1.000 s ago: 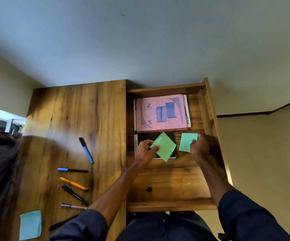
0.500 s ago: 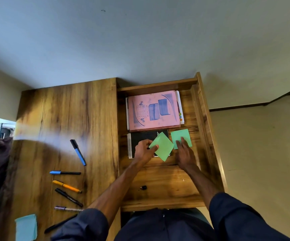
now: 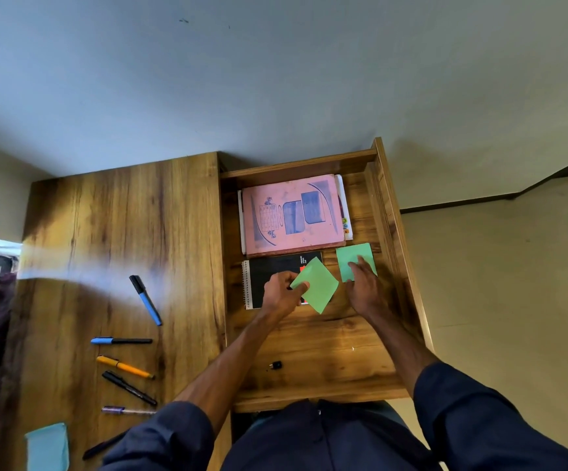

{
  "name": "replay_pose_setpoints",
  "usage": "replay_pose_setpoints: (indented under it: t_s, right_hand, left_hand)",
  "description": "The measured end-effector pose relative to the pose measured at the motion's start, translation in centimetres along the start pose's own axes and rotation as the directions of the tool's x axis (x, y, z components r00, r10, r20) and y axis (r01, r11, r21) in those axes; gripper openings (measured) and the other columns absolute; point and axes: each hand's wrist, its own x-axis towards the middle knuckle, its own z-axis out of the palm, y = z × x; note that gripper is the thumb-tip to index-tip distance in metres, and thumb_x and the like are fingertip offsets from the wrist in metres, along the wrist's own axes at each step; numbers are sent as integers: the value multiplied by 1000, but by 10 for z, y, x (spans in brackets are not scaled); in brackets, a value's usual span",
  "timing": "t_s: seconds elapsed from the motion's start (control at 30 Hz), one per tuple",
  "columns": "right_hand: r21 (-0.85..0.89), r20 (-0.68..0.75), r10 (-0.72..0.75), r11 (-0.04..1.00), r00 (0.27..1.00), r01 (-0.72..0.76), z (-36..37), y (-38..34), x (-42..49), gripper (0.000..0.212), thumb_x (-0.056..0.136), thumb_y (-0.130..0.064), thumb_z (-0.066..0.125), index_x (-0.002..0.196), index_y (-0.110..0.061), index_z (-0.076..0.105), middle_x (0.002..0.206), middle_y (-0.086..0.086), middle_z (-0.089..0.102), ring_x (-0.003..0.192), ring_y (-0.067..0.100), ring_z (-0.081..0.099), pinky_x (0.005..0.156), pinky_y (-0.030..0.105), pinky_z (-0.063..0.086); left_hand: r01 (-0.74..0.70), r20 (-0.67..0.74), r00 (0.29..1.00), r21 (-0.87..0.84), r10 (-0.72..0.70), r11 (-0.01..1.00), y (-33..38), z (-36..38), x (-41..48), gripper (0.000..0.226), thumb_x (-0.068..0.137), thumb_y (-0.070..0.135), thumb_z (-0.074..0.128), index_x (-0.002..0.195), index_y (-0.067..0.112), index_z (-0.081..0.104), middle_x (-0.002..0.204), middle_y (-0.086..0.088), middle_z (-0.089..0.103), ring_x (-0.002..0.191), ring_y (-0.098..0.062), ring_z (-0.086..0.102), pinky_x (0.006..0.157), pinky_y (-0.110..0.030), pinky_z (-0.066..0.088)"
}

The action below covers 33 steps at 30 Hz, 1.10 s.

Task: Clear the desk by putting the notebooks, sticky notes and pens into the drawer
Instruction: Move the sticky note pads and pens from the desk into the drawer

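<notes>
Both hands reach forward into the pulled-out drawer (image 3: 396, 232), the forearms bare below dark blue sleeves (image 3: 462, 402) pushed up toward the elbows. The left hand (image 3: 284, 294) comes in from the lower left with its fingers curled. Thumb and fingers pinch the near left corner of a light green sticky pad (image 3: 318, 283), which is turned like a diamond and overlaps the right part of a black spiral notebook (image 3: 267, 275) lying on the drawer floor. Whether this pad touches the notebook or is held just above it cannot be told. The right hand (image 3: 366, 288) comes in from the lower right, palm down, its fingers (image 3: 360, 266) stretched forward and close together. They lie flat on the near part of a darker green sticky pad (image 3: 352, 254) and curl around nothing. That pad lies on the drawer floor just right of the black spiral notebook. Behind both pads, at the back of the drawer, a pink notebook (image 3: 293, 214) lies on a white book (image 3: 342, 198) whose edge shows at the right. A small black object (image 3: 276, 365) sits near the drawer's front. On the desk (image 3: 106, 215) to the left, well apart from the hands, six pens (image 3: 121, 340) lie loose, among them a blue marker (image 3: 146, 300) and an orange pen (image 3: 124, 367), with a blue sticky pad (image 3: 47, 447) at the near corner.
</notes>
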Motion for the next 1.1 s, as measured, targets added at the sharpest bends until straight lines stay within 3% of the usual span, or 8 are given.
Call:
replay_pose_setpoints:
  t_s: [0.1,0.2,0.27,0.43,0.67,0.8,0.9,1.1]
  right_hand:
    - [287,-84,85,956,993,-58,-26,-13,-13,32,100,-20,61,129,-8,63,133,7,64,125,24,60,95,35,55]
    - [583,172,64,798,983,-154,-52,-19,-27,35,101,-37,59,119,-8,69,104,-1,70,100,14,67,76,28,58]
    - [615,276,21,764,961,-194,-53,-10,-31,36,96,-33,68,123,-9,68,113,3,70,105,17,66,78,32,62]
    - [602,263,170,740,950,-299,-37,24,-30,47,85,-19,80,129,-11,65,127,7,69,112,22,68,89,38,61]
    - [289,96,402,864,911,-412,-18,42,-33,22,91,-16,73,112,-10,70,113,10,75,98,24,74,56,20,55]
    - [3,-1,393,919,919,-393,-16,29,-40,32,88,-24,77,115,-11,66,116,8,70,104,26,70,69,28,57]
    - [-149,-106,253,952,962,-267,-10,14,-50,54,78,-24,86,125,-13,61,127,8,64,117,26,63,88,34,59]
    - [-297,205,-26,951,978,87,26,5,-69,60,93,-11,67,148,-15,42,163,16,21,149,33,27,114,46,41]
  left_hand:
    - [-14,11,1000,14,14,1000,1,5,5,32,96,26,69,123,8,64,120,-9,71,90,-23,74,52,-14,53]
    - [-33,23,999,39,32,999,4,11,10,35,96,25,69,125,7,64,122,-9,71,105,-25,72,67,-20,59]
    - [-48,33,998,70,46,996,5,17,14,36,95,26,70,126,7,65,122,-8,72,104,-24,73,68,-22,59]
    - [-56,116,992,140,40,989,5,34,21,32,96,28,69,121,9,64,123,-9,71,104,-24,72,77,-29,63]
    - [-38,69,997,239,22,970,-8,42,18,36,96,23,68,128,12,56,122,-6,67,101,-16,62,78,-27,50]
    - [-77,122,992,320,39,944,-16,43,18,27,95,15,66,121,13,61,118,-5,68,102,-17,64,78,-28,55]
    - [-109,140,988,337,64,935,-18,46,17,20,95,11,64,114,13,66,112,-2,69,100,-17,65,81,-32,58]
    - [-131,192,979,343,67,930,-23,53,14,17,93,11,67,110,13,69,106,-2,70,89,-13,65,77,-27,61]
